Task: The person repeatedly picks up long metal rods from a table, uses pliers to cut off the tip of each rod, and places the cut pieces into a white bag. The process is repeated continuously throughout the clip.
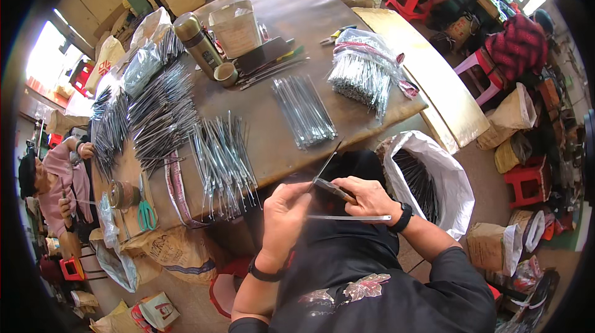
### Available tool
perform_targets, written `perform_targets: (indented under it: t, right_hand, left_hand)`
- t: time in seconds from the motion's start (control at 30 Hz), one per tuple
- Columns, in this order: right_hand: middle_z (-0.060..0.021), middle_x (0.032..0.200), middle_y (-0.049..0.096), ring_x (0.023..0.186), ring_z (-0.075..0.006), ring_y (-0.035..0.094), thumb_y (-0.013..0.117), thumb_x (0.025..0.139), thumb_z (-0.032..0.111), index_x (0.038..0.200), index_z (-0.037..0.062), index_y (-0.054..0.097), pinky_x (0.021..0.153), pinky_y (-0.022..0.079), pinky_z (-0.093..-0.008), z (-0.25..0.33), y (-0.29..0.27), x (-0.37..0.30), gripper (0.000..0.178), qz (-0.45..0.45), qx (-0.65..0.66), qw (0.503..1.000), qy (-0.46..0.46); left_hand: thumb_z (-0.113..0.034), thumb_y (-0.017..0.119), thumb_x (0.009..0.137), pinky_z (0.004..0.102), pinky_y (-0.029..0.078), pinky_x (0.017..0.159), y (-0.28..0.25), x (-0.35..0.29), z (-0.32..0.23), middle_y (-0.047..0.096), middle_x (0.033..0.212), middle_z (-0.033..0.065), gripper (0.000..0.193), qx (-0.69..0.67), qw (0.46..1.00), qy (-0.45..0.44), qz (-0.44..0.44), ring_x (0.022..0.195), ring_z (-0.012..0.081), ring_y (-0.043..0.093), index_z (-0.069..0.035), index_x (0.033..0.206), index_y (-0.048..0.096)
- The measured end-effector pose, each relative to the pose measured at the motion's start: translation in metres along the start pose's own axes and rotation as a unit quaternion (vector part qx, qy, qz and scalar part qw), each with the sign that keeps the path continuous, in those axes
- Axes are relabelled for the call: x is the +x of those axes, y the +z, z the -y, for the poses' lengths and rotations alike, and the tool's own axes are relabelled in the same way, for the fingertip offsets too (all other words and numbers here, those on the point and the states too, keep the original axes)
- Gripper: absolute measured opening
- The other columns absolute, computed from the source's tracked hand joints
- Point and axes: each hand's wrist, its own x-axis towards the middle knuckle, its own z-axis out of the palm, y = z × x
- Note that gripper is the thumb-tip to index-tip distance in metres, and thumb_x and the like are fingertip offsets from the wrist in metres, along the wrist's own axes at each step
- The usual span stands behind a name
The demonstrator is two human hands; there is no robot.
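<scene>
My left hand [286, 212] is closed, fingertips pinching a thin dark metal rod [329, 160] that points up toward the table edge. Closed around a short tool [335, 191] with a flat grey metal end and a brownish handle is my right hand [367, 196]. The tool's end meets the rod at my left fingertips; its exact kind is unclear. A flat pale metal strip [334, 217] lies level just below my right hand, reaching toward the left wrist; I cannot tell what holds it. Beyond my hands, a neat bundle of metal strips [304, 111] lies on the brown-covered table [273, 165].
Piles of metal strips [224, 168] cover the table's left side, near green-handled scissors [146, 215]. A bagged bundle [364, 75], pliers [338, 35] and a thermos [198, 44] stand farther back. At right, a white sack [455, 193] holds dark rods. A co-worker [62, 190] sits left.
</scene>
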Motion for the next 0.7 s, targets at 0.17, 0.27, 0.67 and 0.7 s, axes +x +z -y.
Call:
perform_targets:
  t: [0.17,0.27,0.67,0.7]
  right_hand:
    - [-0.0162,0.09,0.061,0.075,-0.0342,0.06,0.056,0.068,0.009,0.112,0.0059,0.058,0.066,0.049,-0.0403,-0.001,0.002,0.003,0.044,-0.04,-0.011,0.999,-0.034]
    - [-0.0154,0.081,0.061,0.07,-0.035,0.059,0.057,0.069,0.01,0.106,0.006,0.06,0.063,0.047,-0.0421,-0.002,0.003,0.004,0.037,-0.035,-0.035,0.998,-0.027]
    - [-0.0172,0.074,0.061,0.07,-0.0373,0.06,0.057,0.071,0.01,0.101,0.0047,0.061,0.063,0.049,-0.0421,0.007,0.002,0.008,0.031,-0.054,-0.003,0.998,0.026]
    - [-0.0173,0.075,0.061,0.07,-0.0375,0.06,0.057,0.072,0.01,0.102,0.0047,0.06,0.063,0.049,-0.042,0.008,0.004,0.011,0.031,-0.055,0.003,0.998,0.031]
  left_hand:
    - [0.003,0.062,0.086,0.0167,0.038,0.049,-0.001,0.001,-0.001,0.06,0.075,-0.0027,0.017,-0.005,1.0,-0.009,-0.005,0.055,0.0011,0.046,-0.001,0.102,0.067]
    - [0.002,0.062,0.086,0.0171,0.038,0.049,-0.001,0.001,-0.001,0.059,0.074,-0.0026,0.016,-0.016,0.999,-0.028,-0.005,0.055,0.0016,0.046,-0.001,0.102,0.067]
    - [-0.018,0.077,0.078,0.0265,0.044,0.069,-0.016,-0.017,-0.028,0.047,0.093,0.0064,0.044,0.344,0.926,0.153,-0.034,0.079,0.0156,0.048,-0.002,0.117,0.064]
    - [-0.009,0.076,0.077,0.0281,0.045,0.069,-0.016,-0.02,-0.028,0.049,0.09,0.0077,0.038,0.328,0.936,0.117,-0.046,0.076,0.0185,0.051,0.0,0.113,0.066]
